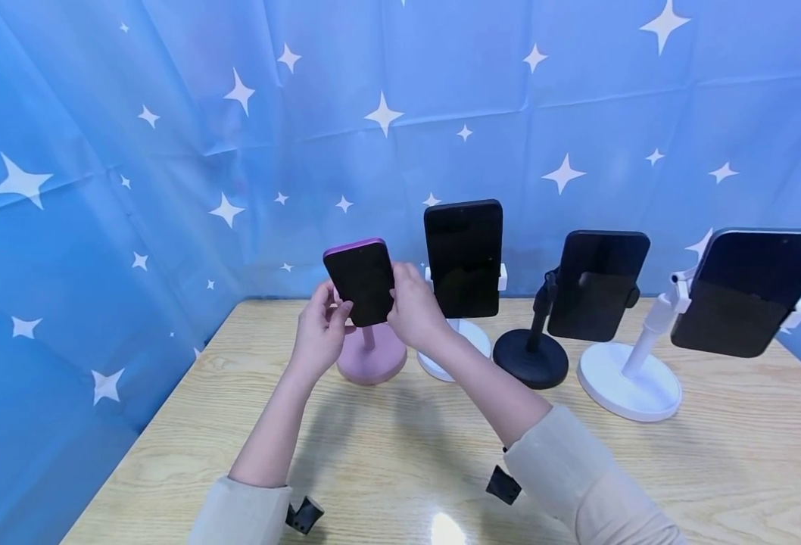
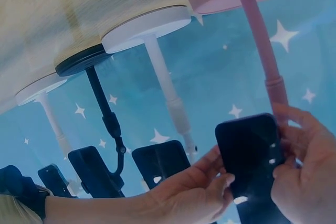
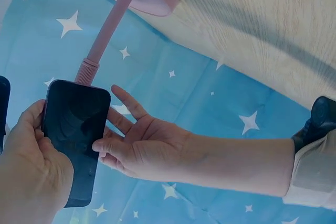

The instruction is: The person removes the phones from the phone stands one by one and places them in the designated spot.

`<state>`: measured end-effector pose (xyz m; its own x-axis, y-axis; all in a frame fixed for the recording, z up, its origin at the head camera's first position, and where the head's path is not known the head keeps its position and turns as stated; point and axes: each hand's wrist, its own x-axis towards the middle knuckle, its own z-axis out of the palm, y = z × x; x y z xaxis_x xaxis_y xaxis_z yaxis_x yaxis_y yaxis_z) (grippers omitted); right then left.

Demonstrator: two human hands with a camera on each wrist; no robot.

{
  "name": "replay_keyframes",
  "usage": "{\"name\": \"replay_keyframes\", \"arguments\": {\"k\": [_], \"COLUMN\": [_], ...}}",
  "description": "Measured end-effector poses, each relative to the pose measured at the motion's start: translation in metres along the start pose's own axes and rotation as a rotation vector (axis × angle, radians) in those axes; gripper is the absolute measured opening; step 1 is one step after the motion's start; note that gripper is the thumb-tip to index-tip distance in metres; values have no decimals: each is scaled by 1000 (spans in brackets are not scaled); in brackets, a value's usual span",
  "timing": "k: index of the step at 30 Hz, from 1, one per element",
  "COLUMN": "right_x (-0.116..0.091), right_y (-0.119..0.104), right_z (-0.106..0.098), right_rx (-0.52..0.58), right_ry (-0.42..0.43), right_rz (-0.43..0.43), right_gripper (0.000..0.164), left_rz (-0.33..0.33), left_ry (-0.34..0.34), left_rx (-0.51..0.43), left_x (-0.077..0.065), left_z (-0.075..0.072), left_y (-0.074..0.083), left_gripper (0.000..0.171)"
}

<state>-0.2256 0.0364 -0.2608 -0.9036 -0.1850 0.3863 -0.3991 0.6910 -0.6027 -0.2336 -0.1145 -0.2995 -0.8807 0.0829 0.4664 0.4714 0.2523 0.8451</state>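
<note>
A smartphone (image 1: 361,281) with a purple-pink edge and dark screen stands upright at the pink phone stand (image 1: 373,362). My left hand (image 1: 320,339) holds its left edge, thumb at the front and fingers reaching behind. On the opposite edge, my right hand (image 1: 416,309) grips the phone, its thumb along the side of the screen. The phone (image 3: 77,135) hides the top of the stand in the right wrist view, where the pink post (image 3: 107,32) runs up to it. From the left wrist, both hands show at the sides of the phone (image 2: 249,166).
To the right stand a white stand (image 1: 475,337) with a phone (image 1: 464,257), a black stand (image 1: 530,359) with a phone (image 1: 598,284), and another white stand (image 1: 628,382) with a phone (image 1: 748,291). A blue star-patterned curtain (image 1: 305,166) hangs behind the wooden table (image 1: 387,469).
</note>
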Motion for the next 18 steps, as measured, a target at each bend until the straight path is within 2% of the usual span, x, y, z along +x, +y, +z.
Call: {"name": "replay_keyframes", "arguments": {"k": [5, 18], "right_x": [-1, -6], "right_y": [3, 1], "right_z": [2, 1], "right_rx": [-24, -19], "right_ry": [49, 89], "right_rz": [-48, -64], "right_gripper": [43, 43], "left_rz": [13, 5], "left_ry": [-1, -21], "left_rx": [-6, -37], "left_x": [-1, -5], "left_z": [0, -3], "left_y": [-1, 2], "left_gripper": [8, 7]}}
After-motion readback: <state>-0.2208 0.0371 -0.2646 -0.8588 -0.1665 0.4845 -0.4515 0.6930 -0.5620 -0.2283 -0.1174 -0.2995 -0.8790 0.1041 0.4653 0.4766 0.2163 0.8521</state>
